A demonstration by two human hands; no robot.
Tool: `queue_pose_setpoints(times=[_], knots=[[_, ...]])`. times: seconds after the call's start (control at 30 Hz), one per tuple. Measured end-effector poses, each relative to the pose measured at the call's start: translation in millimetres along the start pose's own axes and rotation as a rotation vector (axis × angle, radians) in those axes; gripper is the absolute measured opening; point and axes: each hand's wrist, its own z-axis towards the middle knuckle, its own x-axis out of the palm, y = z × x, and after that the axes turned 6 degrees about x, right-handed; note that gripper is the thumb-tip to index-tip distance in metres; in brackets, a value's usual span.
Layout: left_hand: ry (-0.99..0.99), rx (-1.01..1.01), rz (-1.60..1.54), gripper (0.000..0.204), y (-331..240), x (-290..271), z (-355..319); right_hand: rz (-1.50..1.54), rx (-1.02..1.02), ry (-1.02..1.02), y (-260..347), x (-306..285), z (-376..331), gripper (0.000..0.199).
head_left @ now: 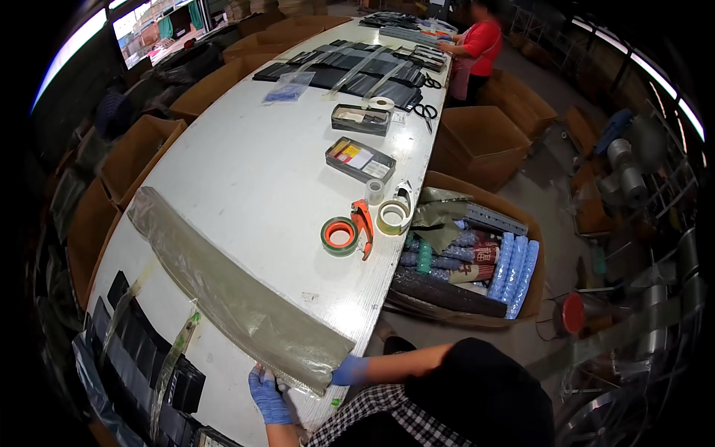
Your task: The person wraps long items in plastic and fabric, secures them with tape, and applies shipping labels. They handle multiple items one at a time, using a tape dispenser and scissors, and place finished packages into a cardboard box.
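Sleeve: a long, translucent grey-beige plastic sleeve (238, 298) lies diagonally across the white counter (246, 149), its far end at upper left, its near end by the worker's body.
Left hand: gloved in blue, the left hand (268, 396) meets the sleeve's near end on its left side; whether the grip is closed on the film, I cannot tell.
Right hand: also gloved, the right hand (348, 370) is against the near right corner, its fingers blurred and partly hidden, so its grip cannot be told.
Handling: the film looks thin and slippery; working both corners evenly, with light tension, should keep the end square and unwrinkled.
Support: the length is best left flat on the counter, since lifting only one corner could twist it.
Left side: dark strips (141, 339) lie near the sleeve, so sideways swings call for care.
Tape: an orange dispenser (363, 227) stands beyond the sleeve, apart from both hands.
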Motion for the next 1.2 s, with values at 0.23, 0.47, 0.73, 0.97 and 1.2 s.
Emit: queue_pose_setpoints(times=[0.23,0.47,0.73,0.97,1.2], knots=[[-0.141,0.889,0.886,0.051,-5.6,-34.2,-9.8,-0.184,-0.266,-0.899,-120.8,-87.4,-20.1,0.041],[0.278,1.312,1.38,0.022,-54.1,-4.9,41.4,-0.459,-0.861,-0.774,-99.1,-115.8,83.6,0.03],[0.366,1.259,1.305,0.018,-44.5,-2.2,44.1,-0.401,-1.073,-0.698,-74.6,-138.7,110.5,0.013],[0.027,0.411,0.535,0.029,-37.8,-14.0,47.2,0.612,-0.525,-0.496,-90.6,-128.3,142.9,0.02],[-0.566,0.311,0.12,0.03,-33.9,29.0,101.8,0.797,-0.005,-0.549,-11.7,-145.1,181.1,0.024]])
